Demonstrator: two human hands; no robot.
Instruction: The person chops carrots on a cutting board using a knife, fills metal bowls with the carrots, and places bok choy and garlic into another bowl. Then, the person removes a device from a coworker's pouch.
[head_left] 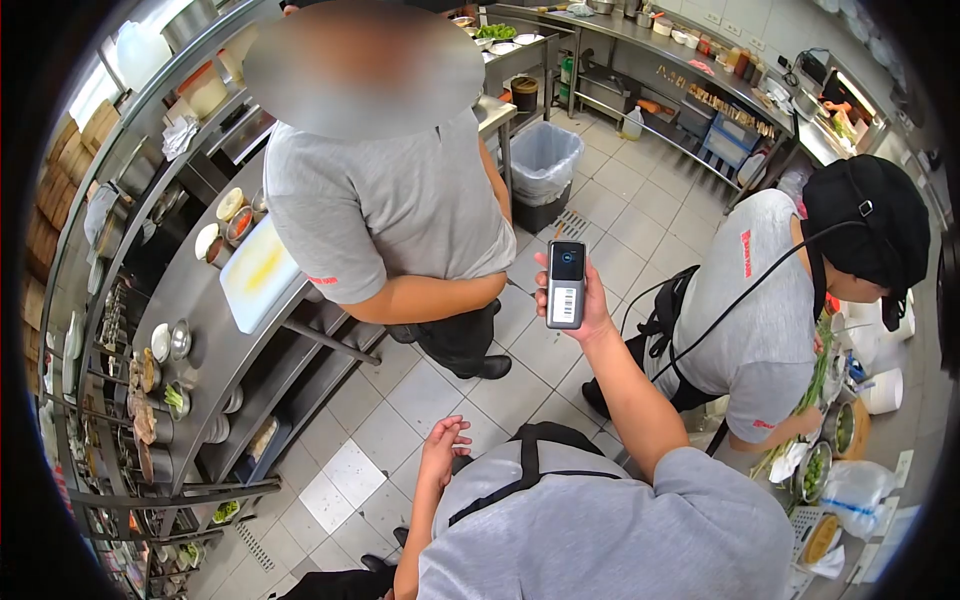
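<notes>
My right hand (590, 305) is raised in front of me, its fingers wrapped round a small grey handheld device (566, 285). The device is upright, with a dark screen at the top and a white barcode label below. Lower down and to the left, my left hand (445, 448) hangs near my waist, fingers apart and slightly curled, with nothing in it. The cable by the right-hand person runs to the right of the device, apart from it.
A person in a grey shirt (390, 200) stands ahead beside a steel counter with a cutting board (262, 275). Another person (760, 290) bends over greens (800, 420) at the right. A lined bin (545, 165) stands on the tiled floor behind.
</notes>
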